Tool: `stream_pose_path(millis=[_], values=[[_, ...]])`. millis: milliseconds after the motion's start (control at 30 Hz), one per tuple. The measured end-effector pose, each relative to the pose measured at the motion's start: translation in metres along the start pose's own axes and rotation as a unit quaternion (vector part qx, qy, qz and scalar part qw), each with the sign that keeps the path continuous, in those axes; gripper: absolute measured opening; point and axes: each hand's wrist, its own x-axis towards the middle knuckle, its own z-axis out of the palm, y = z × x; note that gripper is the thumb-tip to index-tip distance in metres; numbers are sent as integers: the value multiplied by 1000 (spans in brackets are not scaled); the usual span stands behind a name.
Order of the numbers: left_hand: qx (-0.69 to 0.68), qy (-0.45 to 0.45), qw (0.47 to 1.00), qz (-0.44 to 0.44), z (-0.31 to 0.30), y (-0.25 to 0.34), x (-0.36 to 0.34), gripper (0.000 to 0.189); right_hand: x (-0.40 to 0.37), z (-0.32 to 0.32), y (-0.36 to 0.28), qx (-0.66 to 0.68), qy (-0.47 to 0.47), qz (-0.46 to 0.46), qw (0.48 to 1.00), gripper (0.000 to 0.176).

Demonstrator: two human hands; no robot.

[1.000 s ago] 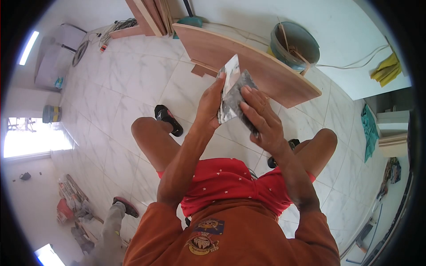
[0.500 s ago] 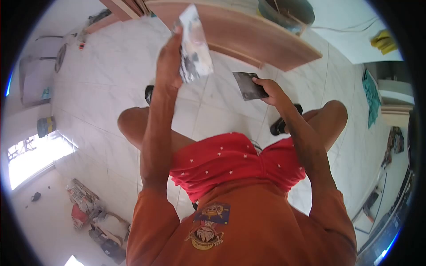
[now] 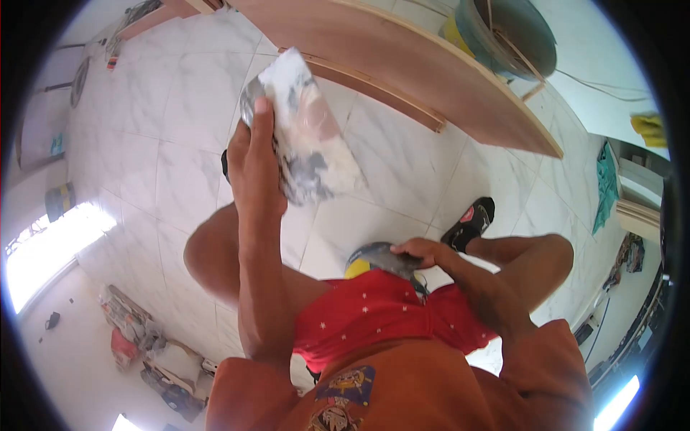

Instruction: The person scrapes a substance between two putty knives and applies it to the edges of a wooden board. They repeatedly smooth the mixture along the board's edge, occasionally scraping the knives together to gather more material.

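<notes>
The person sits low over a pale tiled floor [image 3: 180, 144]. A long wooden board [image 3: 402, 65] stands on edge across the top of the view, with a bucket [image 3: 510, 39] behind it.

The left hand [image 3: 255, 169] is raised in front of the board and clenched on a flat smeared plate [image 3: 309, 136]. The thumb and palm hold the plate's near edge, and its white and grey coated face tilts up and to the right, clear of the fingers.

The right hand [image 3: 431, 255] is down at the lap, just above the red shorts. Its fingers curl over the top of a grey piece [image 3: 377, 256], which rests on or in a yellow tub [image 3: 356, 269]. The grip is partly hidden, so it is hard to tell whether the grey piece is a lid or a blade.

The step looks like fetching filler from the tub while the plate waits overhead. The next move calls for the left hand to keep the plate level and the right to hold the grey piece firmly as it lifts clear of the tub's rim.
</notes>
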Motion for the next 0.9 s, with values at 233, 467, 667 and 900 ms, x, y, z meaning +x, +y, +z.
stream_pose_path(millis=[233,467,667,900], values=[[-58,19,996,-66,11,0,35,50,-11,21,-19,42,-31,60,997,31],[-5,6,996,-92,7,40,100,52,-13,60,-74,-23,-5,38,999,32],[31,-96,991,-85,-3,50,183,53,-12,96,-135,0,-4,-21,1000,34],[19,-240,966,-92,19,52,226,50,0,151,-172,-21,2,-71,997,34]])
